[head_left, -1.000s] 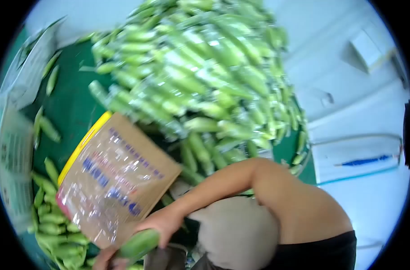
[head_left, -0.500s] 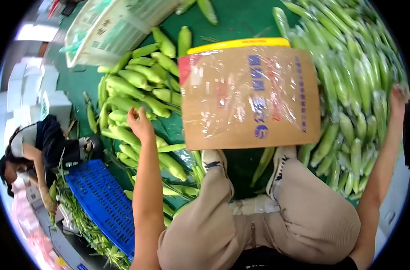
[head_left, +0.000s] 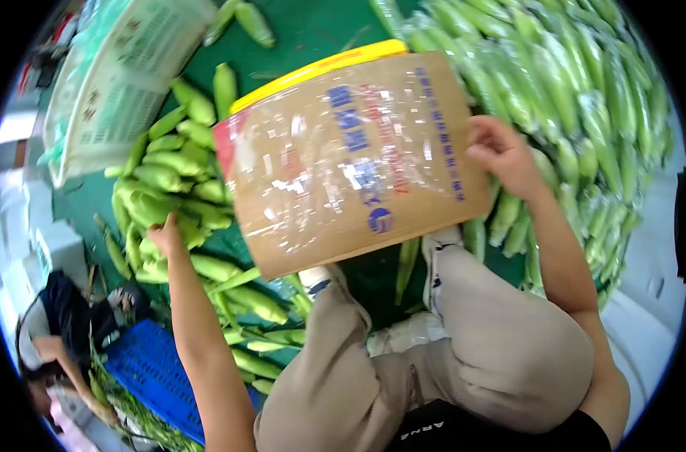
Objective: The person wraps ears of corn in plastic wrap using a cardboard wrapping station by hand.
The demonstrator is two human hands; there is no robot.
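Observation:
My left hand is at the pile of green husked corn on the left, its fingers closed around the near end of an ear of corn. Over the right edge of a flat cardboard box is my right hand, its fingers loosely curled and apart, with nothing visible in them. The box has a film-covered top with printed characters and sits in front of my shoes. A yellow strip runs along its far edge.
Many film-wrapped ears of corn lie heaped on the right. A white crate with green plastic stands at the upper left. At the lower left are a blue plastic basket and a person bending over green husks.
My left hand has moved into the corn pile and closed on an ear. My right hand has come from the wrapped corn to the box's right edge. The view has turned.

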